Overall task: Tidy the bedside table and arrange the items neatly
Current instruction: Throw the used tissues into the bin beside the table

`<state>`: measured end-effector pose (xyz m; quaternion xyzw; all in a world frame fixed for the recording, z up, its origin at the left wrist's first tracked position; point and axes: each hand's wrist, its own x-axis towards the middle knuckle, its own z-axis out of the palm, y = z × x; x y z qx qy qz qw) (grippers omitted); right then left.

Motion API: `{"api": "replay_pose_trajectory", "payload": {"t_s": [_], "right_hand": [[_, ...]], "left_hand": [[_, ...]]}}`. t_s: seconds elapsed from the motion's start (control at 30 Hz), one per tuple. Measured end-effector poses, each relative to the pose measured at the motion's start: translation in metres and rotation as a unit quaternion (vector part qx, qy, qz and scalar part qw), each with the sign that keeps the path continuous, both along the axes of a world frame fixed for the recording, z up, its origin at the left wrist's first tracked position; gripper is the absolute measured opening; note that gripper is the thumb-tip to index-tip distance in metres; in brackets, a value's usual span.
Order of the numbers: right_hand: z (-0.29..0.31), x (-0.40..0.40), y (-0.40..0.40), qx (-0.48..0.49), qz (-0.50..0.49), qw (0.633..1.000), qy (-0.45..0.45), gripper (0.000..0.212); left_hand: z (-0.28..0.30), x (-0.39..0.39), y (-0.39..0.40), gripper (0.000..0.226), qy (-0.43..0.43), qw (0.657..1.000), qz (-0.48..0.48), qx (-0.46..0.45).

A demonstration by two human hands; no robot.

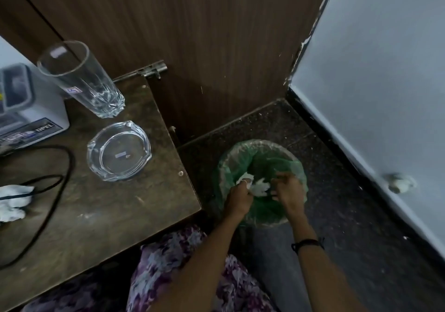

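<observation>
Brown table (101, 215) at left, dark speckled floor (349, 215), wood panel behind, white box (36, 123) reading "OPEL", both hands, left hand (237, 199) and right hand (289, 194), pinching tissue (258, 187) over green-lined bin (262, 160) at centre.

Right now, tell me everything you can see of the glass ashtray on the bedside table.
The glass ashtray is clear, thick-walled and roughly round, with a faceted rim and shallow notches. It sits upright and flat on the brown bedside table, near the table's right edge, just in front of the tall drinking glass and apart from it. It looks empty apart from a small pale mark at its centre, perhaps a label. Neither hand touches it.
</observation>
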<state>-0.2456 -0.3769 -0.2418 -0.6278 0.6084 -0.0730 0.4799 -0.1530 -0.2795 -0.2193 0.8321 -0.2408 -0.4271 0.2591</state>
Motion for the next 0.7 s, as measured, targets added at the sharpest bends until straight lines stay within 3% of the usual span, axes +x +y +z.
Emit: {"api": "replay_pose_trajectory", "payload": {"t_s": [0.07,0.27,0.5,0.7], "right_hand": [[0.021,0.007,0.011,-0.015,-0.004,1.000,-0.002,0.012],[0.082,0.014,0.047,-0.055,-0.002,0.995,-0.088,0.016],[0.172,0.033,0.111,-0.125,0.013,0.963,-0.240,0.018],[0.233,0.084,0.186,-0.124,0.090,0.928,-0.339,0.018]], "left_hand": [[0.006,-0.001,-0.002,0.030,-0.007,1.000,0.018,-0.013],[0.062,-0.013,0.011,0.020,-0.001,0.988,0.104,-0.114],[0.159,-0.008,0.078,0.017,0.004,0.948,0.187,-0.256],[0.230,0.028,0.169,0.018,-0.091,0.897,0.247,-0.355]]}}
